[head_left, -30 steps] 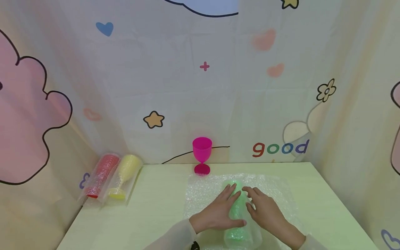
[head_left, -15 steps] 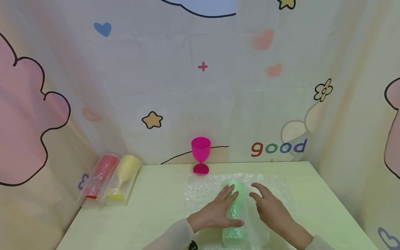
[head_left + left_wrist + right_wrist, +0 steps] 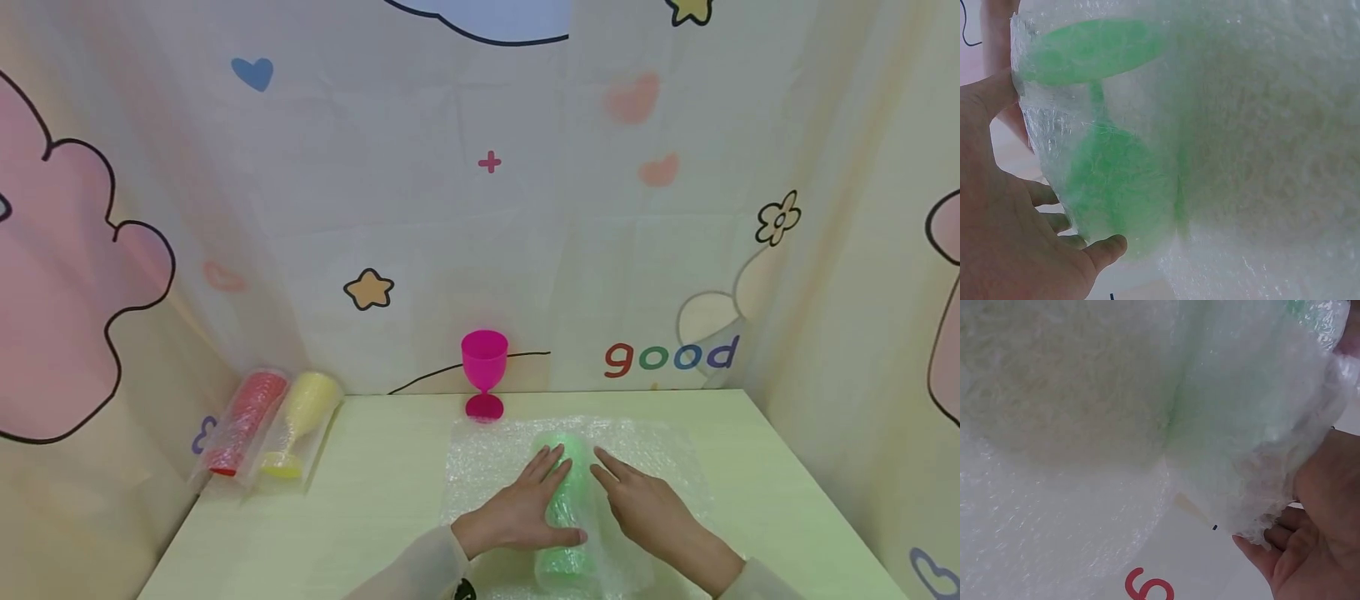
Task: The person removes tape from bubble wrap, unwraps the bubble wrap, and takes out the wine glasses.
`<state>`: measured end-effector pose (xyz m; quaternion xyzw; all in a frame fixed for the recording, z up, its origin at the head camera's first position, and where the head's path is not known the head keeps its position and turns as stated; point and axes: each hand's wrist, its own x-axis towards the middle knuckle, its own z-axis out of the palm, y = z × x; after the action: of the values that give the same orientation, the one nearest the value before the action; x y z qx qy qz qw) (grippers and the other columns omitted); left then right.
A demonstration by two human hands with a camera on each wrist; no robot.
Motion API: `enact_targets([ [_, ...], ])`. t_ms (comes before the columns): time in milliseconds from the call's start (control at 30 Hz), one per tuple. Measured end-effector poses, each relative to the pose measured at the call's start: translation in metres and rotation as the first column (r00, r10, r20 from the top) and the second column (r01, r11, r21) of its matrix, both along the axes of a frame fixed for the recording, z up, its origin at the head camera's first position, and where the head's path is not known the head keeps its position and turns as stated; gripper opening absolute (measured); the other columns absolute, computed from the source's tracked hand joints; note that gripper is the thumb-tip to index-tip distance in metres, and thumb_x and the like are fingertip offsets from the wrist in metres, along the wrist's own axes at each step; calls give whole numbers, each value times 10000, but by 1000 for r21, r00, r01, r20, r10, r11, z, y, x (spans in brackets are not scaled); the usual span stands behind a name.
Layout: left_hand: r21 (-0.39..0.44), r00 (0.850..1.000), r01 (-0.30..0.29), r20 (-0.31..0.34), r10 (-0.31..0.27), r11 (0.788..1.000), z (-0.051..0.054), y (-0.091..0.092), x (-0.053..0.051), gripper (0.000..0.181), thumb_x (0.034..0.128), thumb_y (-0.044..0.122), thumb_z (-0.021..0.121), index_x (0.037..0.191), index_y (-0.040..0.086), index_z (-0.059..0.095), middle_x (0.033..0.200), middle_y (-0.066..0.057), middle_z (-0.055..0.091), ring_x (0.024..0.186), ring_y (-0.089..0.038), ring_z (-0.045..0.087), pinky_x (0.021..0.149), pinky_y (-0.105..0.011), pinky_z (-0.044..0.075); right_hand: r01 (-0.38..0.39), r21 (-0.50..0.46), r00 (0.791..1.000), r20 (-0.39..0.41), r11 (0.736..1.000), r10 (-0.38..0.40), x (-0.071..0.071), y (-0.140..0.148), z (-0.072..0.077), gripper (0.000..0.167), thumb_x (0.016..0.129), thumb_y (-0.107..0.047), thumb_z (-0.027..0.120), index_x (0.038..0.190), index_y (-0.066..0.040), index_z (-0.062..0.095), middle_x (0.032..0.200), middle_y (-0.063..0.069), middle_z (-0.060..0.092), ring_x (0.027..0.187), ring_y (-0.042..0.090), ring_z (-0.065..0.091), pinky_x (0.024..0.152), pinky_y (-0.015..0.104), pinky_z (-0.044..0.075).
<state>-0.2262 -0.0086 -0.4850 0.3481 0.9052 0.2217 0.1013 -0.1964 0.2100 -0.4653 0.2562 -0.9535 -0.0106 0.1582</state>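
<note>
A green goblet (image 3: 1113, 169), rolled in bubble wrap (image 3: 487, 454), lies lengthwise on the table in the head view. My left hand (image 3: 517, 510) rests spread across the roll, thumb apart from the fingers. In the left wrist view that hand (image 3: 1029, 225) is against the wrapped cup's side, and the goblet's round base and stem show through the film. My right hand (image 3: 648, 504) is on the roll's right side, its visible fingers mostly straight, at a loose translucent flap. The right wrist view shows this hand (image 3: 1310, 544) against the flap's crumpled edge; the film partly covers its thumb side.
A pink goblet (image 3: 485, 362) stands upright at the table's back edge, just behind the wrap sheet. Wrapped red cups (image 3: 247, 421) and a wrapped yellow goblet (image 3: 300, 421) lie at the back left. A printed curtain (image 3: 420, 208) hangs behind the pale table (image 3: 352, 500).
My right hand has moved away to the right from the roll, then slightly back toward it. The loose flap now spreads farther right. My left hand has stayed on the roll.
</note>
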Motion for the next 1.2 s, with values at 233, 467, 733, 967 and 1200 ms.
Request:
enact_targets([
  [233,-13,1000,6,23,-6,1000,1,0,1,986,854,699,561,1594,238,101,1668,106,-63,1552,-160,-41,1156,-470,368,67,-15,994,90,998,-66,-3,9,-8,547,757,-119,813,1266,-42,628,1424,166,552,1078,309,686,721,392,598],
  [467,9,999,5,40,-5,1000,-1,-5,1,1001,855,696,566,1595,242,67,1664,112,-84,1551,-163,-48,1175,-481,333,83,-46,982,173,995,-74,-10,21,-16,582,753,-178,827,1272,-20,616,1432,219,527,1037,355,692,745,440,589],
  [733,28,998,-7,62,5,1000,-3,-12,2,1006,855,692,571,1595,245,56,1663,116,-84,1553,-179,-22,1179,-487,323,187,-57,905,398,981,-150,-19,36,-34,562,817,-219,775,1312,-34,583,1460,273,469,1072,418,664,878,556,544],
  [967,7,999,-33,34,33,999,-3,-16,3,996,850,706,562,1595,253,81,1666,122,-58,1554,-179,21,1156,-480,363,141,-87,919,383,986,-97,-18,35,-30,617,810,-277,787,1356,-88,569,1507,187,453,1247,406,572,956,555,513],
  [1200,-6,999,-21,-36,21,1000,3,-10,1,958,853,715,542,1590,256,138,1673,77,2,1554,-188,44,1155,-454,371,-13,-177,876,473,984,97,-23,42,-29,863,742,-522,789,1446,-136,471,1578,207,321,1376,478,402,977,635,464],
])
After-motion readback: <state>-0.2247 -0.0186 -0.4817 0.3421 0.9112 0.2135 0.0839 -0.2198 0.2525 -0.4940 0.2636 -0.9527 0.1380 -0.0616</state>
